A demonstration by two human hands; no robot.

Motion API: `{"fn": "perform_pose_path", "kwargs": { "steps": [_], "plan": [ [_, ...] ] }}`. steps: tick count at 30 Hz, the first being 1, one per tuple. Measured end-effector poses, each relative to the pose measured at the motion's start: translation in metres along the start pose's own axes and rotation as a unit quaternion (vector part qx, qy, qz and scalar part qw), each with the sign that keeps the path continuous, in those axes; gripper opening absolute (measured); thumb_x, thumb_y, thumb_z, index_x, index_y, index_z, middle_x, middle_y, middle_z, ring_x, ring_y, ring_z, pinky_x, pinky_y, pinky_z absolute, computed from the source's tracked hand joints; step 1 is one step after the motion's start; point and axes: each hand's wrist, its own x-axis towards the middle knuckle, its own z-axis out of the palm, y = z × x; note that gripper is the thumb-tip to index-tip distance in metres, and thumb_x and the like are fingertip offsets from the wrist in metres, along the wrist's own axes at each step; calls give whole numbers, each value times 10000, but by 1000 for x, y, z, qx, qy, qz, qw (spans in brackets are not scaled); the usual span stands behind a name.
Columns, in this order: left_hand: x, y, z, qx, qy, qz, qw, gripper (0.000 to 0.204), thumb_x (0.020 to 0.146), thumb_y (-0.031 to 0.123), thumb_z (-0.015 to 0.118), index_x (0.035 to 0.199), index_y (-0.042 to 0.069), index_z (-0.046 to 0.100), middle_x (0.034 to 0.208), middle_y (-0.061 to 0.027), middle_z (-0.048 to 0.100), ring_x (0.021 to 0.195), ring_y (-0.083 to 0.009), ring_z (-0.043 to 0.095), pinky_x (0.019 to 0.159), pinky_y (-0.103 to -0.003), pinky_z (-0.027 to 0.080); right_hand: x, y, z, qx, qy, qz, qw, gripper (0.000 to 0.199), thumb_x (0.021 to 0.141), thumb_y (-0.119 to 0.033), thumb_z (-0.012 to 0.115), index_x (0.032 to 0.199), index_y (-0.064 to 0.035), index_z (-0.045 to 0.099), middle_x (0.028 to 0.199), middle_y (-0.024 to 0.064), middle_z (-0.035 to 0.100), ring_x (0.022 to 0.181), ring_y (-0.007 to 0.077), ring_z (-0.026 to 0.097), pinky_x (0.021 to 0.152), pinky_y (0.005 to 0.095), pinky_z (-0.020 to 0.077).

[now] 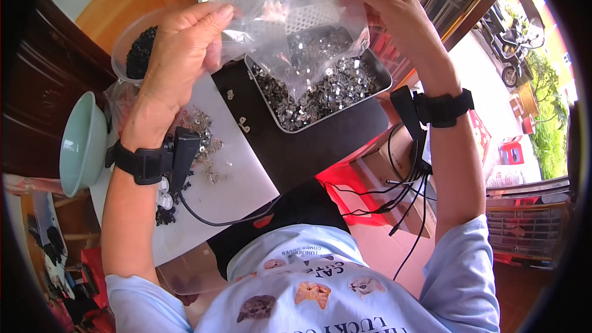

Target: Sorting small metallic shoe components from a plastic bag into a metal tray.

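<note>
A clear plastic bag (262, 34) with a white label hangs stretched between my two raised hands. My left hand (185, 46) pinches its left edge between thumb and fingers. At the upper right edge, my right hand (385, 3) grips the plastic with closed fingers. The bag's lower corner dips over a metal tray (338, 111) heaped with small shiny metal pieces (345, 86). Some pieces show through the plastic; whether any lie inside the bag I cannot tell. A perforated pale surface also shows through it.
On the left stand a light green bowl (83, 145) and a clear tub (118, 61) of black pieces. Loose metal parts (200, 139) and black bits (165, 214) lie on a white board (237, 176). Black cables (410, 179) hang beside a cardboard box (376, 166) on the right.
</note>
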Motion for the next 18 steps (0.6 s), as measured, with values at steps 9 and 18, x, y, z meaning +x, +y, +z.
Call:
{"fn": "perform_pose_path", "kwargs": {
  "steps": [9, 18],
  "plan": [
    [9, -23, -22, -185, 9, -85, 979, 309, 940, 251, 544, 1044, -30, 618, 502, 74, 377, 399, -17, 294, 361, -178, 176, -12, 16, -8, 105, 23, 83, 991, 431, 948, -379, 526, 1082, 23, 607, 959, 78, 664, 831, 93, 624, 699, 205, 488],
    [16, -35, -29, -257, 22, -115, 959, 278, 930, 270, 566, 965, 0, 626, 502, 38, 435, 348, -40, 292, 344, -195, 179, -22, 26, -12, 115, -38, 122, 985, 352, 948, -329, 548, 1104, -19, 606, 940, 45, 673, 819, 85, 638, 687, 203, 496]
  ]
}}
